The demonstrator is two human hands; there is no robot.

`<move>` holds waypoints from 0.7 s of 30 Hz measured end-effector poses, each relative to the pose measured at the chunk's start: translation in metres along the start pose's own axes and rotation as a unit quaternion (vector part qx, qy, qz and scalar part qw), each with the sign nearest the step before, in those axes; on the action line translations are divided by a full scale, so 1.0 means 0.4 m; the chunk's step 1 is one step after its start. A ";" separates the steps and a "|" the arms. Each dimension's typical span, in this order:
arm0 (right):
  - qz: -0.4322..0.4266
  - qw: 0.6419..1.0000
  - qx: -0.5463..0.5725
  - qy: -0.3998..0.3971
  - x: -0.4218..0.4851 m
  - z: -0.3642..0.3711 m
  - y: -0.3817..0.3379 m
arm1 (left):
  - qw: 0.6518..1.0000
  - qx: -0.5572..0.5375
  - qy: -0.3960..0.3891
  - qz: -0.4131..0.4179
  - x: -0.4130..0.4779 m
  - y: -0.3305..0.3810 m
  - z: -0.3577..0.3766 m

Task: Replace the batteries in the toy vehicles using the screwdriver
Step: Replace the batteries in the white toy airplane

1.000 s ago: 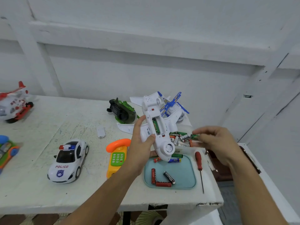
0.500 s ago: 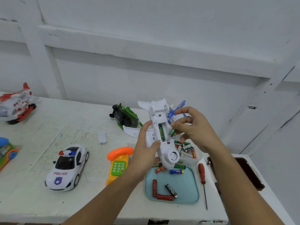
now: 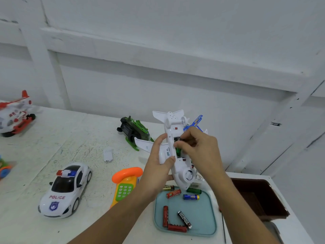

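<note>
**Green battery at the toy plane's open belly**

Just right of the frame's centre, the left hand [image 3: 158, 166] grips the white toy airplane [image 3: 182, 175] belly-up above the table [image 3: 44, 150], tail toward the wall and nose pointing down at the teal tray [image 3: 202, 232]. The thumb lies across the fuselage and the fingers wrap round from behind the wing.

The right hand [image 3: 198, 148] comes in from the right with its fingers curled. Its thumb and forefinger pinch the upper end of a green battery [image 3: 178, 151], which sits in the plane's uncovered battery compartment; the fingertips hide the top of it.

Below the plane, loose batteries [image 3: 184, 220] lie in the tray and along its far edge. A thin screwdriver shaft [image 3: 223, 229] shows just right of the tray, its handle mostly behind the right forearm.

A small white battery cover [image 3: 107, 154] lies left of the hands. A police car [image 3: 65, 189] and an orange toy phone [image 3: 125, 184] sit at lower left.
</note>
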State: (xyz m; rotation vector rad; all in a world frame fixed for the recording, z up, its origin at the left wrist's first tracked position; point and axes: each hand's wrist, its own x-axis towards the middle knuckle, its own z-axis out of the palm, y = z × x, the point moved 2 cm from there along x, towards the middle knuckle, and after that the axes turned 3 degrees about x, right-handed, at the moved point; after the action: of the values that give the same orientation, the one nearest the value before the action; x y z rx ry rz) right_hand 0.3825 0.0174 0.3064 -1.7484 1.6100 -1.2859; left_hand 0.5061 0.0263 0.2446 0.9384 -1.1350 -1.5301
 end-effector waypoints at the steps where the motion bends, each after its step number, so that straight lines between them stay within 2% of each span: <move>1: -0.008 1.000 -0.001 0.007 -0.003 0.005 0.004 | 1.000 0.001 0.000 0.000 0.003 0.001 0.000; 7: -0.055 0.996 -0.070 -0.002 -0.012 0.014 0.007 | 1.000 0.019 0.012 0.003 0.015 0.002 -0.005; 16: 0.024 0.988 -0.150 -0.034 0.008 0.024 0.011 | 0.998 0.058 0.016 0.010 0.012 -0.006 -0.001; 21: 0.059 0.982 -0.169 -0.058 0.009 0.009 -0.012 | 0.999 0.040 0.001 -0.009 0.014 0.002 0.005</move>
State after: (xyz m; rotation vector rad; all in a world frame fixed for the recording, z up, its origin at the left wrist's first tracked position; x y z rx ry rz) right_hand 0.3877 0.0141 0.3099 -1.8470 1.9170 -0.8783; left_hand 0.5029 0.0211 0.2458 1.0063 -1.1978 -1.5065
